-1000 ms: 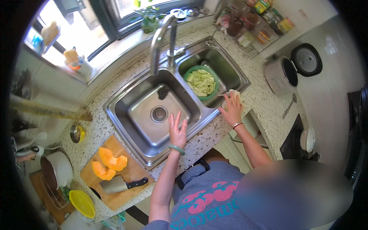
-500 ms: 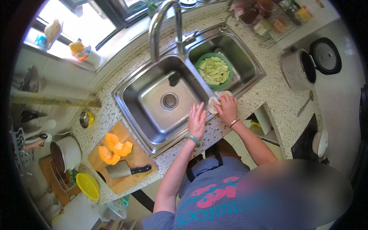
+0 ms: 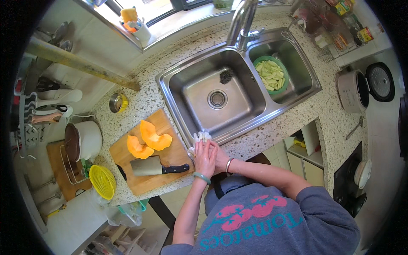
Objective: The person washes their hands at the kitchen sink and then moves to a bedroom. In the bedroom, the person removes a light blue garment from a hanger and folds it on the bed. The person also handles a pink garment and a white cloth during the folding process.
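A person's two hands meet over a bunched white cloth (image 3: 202, 136) at the near left corner of a double metal sink (image 3: 199, 100). The left hand (image 3: 205, 157) is almost flat, fingers straight and close together, resting against the cloth. The right hand (image 3: 221, 159) is tucked beside it and partly hidden; how far its fingers curl, or whether they grip the cloth, cannot be told. Left of the sink, a wooden cutting board (image 3: 144, 185) carries orange pumpkin pieces (image 3: 155, 137) and a cleaver (image 3: 146, 166). In the sink's right basin sits a green bowl (image 3: 284, 80) of pale green strips (image 3: 271, 75).
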`<state>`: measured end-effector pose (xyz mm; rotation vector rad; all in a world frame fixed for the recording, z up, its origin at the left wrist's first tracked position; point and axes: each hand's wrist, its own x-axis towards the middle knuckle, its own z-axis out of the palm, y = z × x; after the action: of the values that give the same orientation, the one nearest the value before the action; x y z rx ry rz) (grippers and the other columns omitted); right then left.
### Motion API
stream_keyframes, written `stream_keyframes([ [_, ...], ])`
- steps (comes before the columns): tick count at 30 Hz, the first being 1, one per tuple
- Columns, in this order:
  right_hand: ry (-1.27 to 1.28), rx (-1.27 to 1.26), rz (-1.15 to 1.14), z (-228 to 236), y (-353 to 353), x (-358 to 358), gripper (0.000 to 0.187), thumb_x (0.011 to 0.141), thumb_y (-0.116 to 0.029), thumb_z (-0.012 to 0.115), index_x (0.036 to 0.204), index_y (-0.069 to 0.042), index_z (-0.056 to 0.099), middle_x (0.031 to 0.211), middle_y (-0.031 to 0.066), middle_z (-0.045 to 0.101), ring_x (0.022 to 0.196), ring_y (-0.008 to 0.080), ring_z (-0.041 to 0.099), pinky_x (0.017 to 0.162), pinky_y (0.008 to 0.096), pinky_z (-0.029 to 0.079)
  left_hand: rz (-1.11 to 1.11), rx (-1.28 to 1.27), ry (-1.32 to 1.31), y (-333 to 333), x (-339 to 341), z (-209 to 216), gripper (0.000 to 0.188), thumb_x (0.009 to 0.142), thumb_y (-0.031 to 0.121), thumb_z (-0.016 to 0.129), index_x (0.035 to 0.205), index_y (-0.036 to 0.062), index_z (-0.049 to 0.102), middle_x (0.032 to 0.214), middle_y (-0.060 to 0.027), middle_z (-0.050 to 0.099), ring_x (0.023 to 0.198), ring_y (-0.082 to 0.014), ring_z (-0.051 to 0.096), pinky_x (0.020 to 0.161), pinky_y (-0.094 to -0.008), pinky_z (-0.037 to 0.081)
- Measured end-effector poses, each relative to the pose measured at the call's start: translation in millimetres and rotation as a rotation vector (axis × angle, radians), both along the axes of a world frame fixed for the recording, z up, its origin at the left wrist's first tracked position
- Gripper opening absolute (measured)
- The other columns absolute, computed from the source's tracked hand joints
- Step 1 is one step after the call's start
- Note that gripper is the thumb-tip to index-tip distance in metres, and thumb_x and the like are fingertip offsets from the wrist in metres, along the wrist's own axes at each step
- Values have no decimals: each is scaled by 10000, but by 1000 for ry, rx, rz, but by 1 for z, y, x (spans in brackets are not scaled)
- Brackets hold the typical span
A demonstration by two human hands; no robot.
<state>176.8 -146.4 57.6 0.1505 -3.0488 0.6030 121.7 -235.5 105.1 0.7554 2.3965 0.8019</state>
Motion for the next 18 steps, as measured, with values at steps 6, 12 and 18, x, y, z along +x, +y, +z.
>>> stream_keyframes([
  [6, 21, 116, -67, -50, -23, -65, 637, 883, -244, 491, 1448, -20, 300, 1529, 174, 242, 1430, 324, 201, 1177, 430, 138, 97, 238, 118, 1, -19, 0, 532, 915, 263, 590, 1348, -18, 461, 1473, -274, 302, 1400, -409, 237, 1141, -457, 209],
  [12, 69, -907, -150, -41, 45, -153, 503, 877, -124, 518, 1355, 8, 435, 1442, 203, 377, 1315, 321, 401, 1087, 372, 337, 301, 397, -30, 34, -59, 15, 472, 970, 252, 539, 1373, 21, 455, 1483, -207, 331, 1393, -320, 288, 1134, -394, 234],
  [18, -74, -1631, -571, 78, 131, -171, 273, 839, -11, 587, 1098, -18, 670, 1013, 37, 667, 938, 103, 596, 852, 251, 480, 702, 736, -526, 90, -115, 15, 489, 1018, 353, 418, 1446, 119, 377, 1493, -78, 342, 1365, -227, 317, 1045, -394, 345],
])
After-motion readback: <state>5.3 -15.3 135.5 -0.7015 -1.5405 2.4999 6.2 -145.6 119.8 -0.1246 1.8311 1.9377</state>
